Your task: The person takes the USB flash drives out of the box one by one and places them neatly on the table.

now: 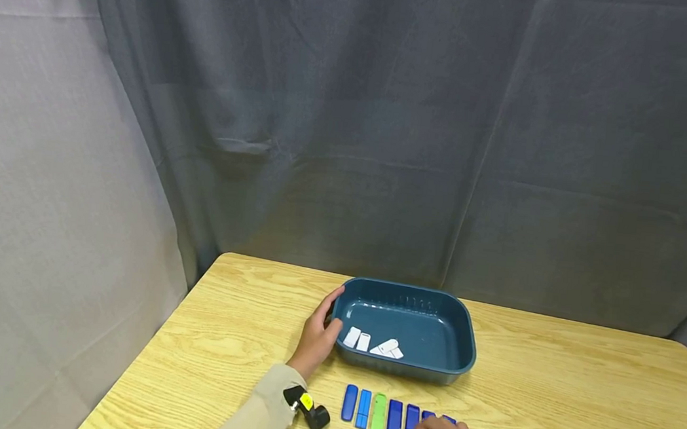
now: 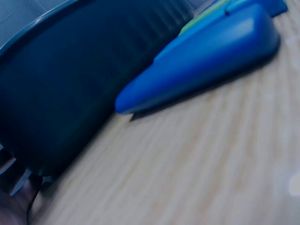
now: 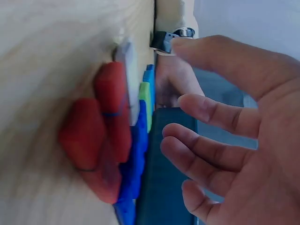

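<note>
A dark teal plastic basin (image 1: 400,366) stands on the table with several small white oblong pieces (image 1: 364,342) inside, near its front left. My left hand (image 1: 314,338) holds the basin's left side, thumb at the rim and fingers along the outer wall. In front of the basin lies a row of small oblong plastic pieces, including a blue one (image 1: 349,403) and a green one (image 1: 378,414). My right hand (image 3: 243,136) is over the row's right end, fingers spread and holding nothing. Beside it lie two red pieces (image 3: 84,140) and a clear whitish piece (image 3: 129,79).
The wooden table (image 1: 579,398) ends at a dark grey curtain (image 1: 386,143) behind, with a pale curtain (image 1: 46,182) to the left. A black wrist camera (image 1: 316,416) on my left sleeve hangs close to the row's left end.
</note>
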Tool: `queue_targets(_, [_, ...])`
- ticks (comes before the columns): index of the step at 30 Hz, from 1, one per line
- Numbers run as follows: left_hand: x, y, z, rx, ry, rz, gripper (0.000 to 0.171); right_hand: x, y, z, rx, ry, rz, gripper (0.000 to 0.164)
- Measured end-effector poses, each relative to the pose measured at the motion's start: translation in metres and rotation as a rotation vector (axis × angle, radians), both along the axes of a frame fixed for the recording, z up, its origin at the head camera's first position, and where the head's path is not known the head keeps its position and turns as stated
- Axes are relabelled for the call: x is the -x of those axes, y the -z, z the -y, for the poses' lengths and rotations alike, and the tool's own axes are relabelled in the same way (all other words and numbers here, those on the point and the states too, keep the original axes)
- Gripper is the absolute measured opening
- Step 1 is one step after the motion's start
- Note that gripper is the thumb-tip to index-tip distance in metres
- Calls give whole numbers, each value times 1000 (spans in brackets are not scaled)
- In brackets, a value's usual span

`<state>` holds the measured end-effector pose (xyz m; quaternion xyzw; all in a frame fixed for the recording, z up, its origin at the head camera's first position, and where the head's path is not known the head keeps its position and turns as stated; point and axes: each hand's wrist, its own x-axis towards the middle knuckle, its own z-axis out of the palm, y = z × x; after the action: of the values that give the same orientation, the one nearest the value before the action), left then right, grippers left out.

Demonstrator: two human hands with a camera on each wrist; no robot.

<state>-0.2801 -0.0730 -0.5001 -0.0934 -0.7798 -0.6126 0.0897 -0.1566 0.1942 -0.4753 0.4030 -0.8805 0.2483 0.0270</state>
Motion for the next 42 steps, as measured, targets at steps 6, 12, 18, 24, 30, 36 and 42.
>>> queue_targets(6, [0, 0, -1, -4, -6, 8, 59, 8, -24, 3, -60, 10, 49, 28])
queue_targets(12, [-1, 3, 0, 5, 0, -1, 60, 15, -41, 11, -49, 123, 80, 27])
queue_targets(18, [-2, 3, 1, -6, 10, 12, 61, 28, -49, 16, -56, 212, 92, 37])
queue_targets(24, [-2, 3, 1, -7, 5, 16, 60, 44, -43, 22, -31, 229, -63, 31])
queue_targets(30, [-1, 4, 0, -6, 1, 10, 60, 59, -34, 25, 79, 166, -221, 22])
queue_targets(36, [-1, 6, 1, -2, -1, 6, 59, 77, -26, 28, 96, 179, -149, 20])
queue_targets(42, [-3, 9, 1, 1, -7, 17, 59, 92, -17, 30, 60, 196, -39, 25])
